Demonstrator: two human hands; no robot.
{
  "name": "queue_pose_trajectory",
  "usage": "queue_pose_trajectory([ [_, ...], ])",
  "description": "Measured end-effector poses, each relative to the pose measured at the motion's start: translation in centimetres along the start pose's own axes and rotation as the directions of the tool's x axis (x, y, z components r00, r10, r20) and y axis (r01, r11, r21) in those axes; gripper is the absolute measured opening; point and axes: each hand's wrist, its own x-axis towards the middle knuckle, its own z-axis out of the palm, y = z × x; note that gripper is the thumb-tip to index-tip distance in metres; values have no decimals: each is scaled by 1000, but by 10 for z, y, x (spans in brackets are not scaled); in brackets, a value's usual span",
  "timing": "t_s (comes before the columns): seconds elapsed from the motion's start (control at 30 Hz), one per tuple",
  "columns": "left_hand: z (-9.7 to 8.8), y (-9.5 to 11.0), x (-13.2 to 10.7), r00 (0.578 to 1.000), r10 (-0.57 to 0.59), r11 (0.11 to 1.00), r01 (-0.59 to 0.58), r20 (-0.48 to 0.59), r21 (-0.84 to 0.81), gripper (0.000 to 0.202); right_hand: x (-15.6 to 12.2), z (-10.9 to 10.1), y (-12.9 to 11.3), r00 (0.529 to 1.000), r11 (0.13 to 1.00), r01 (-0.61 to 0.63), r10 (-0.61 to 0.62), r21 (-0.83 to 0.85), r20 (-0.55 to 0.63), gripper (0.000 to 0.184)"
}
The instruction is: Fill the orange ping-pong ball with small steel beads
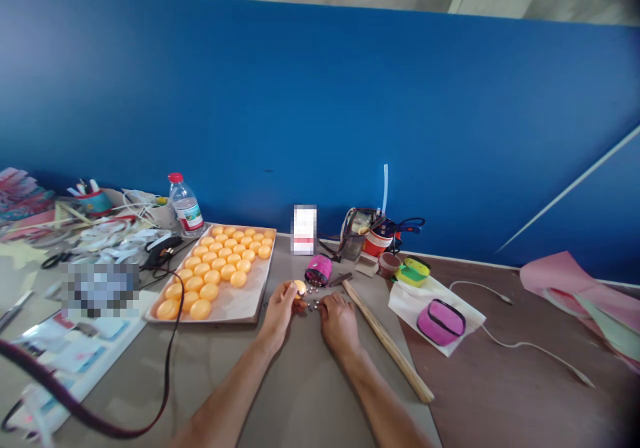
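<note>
My left hand (281, 307) is closed around an orange ping-pong-like ball (300, 289), with its fingertips wrapped about the lower side. Close to it, my right hand (340, 321) rests low over the table with its fingers drawn together. Small shiny metal beads (314, 306) lie scattered on the grey surface between the hands; whether the right fingertips pinch one is too small to tell. Just behind them a magenta pouch (319, 270) lies tipped with its mouth toward me, with more beads at the opening. A hammer (387, 341) with a wooden handle lies right of my right hand.
On the left, a shallow tray (253, 298) holds many orange balls, with a water bottle (186, 205) behind it. A dark cord (167, 375) arches at front left. Two more pouches, yellow-green (413, 271) and magenta (441, 323), sit right, near a red tub (376, 243).
</note>
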Motion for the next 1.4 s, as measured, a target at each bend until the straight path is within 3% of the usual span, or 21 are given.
queue_pose_trajectory([
  [0.27, 2, 5, -5, 1000, -13, 998, 13, 2, -57, 40, 0, 1, 6, 982, 937, 13, 54, 348, -182, 19],
  [0.47, 10, 13, -11, 995, -65, 948, 85, 77, -306, 32, 1, 0, 5, 978, 807, -34, 149, 589, -147, 14],
  [0.57, 10, 13, -11, 988, -100, 919, 138, 121, -369, 27, 1, -1, 1, 980, 682, -111, 197, 723, -36, 17],
  [0.73, 7, 14, -12, 972, -109, 890, 189, 209, -416, 35, 1, -3, -6, 961, 339, -251, 202, 907, 191, 24],
  [0.97, 9, 15, -17, 955, -127, 911, 220, 269, -350, 29, 3, -5, -8, 959, 64, -205, 214, 977, 187, 16],
  [1.1, 10, 15, -19, 949, -147, 922, 234, 279, -307, 21, 2, -5, -8, 962, 48, -209, 187, 977, 197, 15],
  [1.4, 10, 9, -18, 941, -117, 913, 228, 318, -338, 24, 2, -9, -9, 958, 63, -247, 167, 967, 234, 13],
])
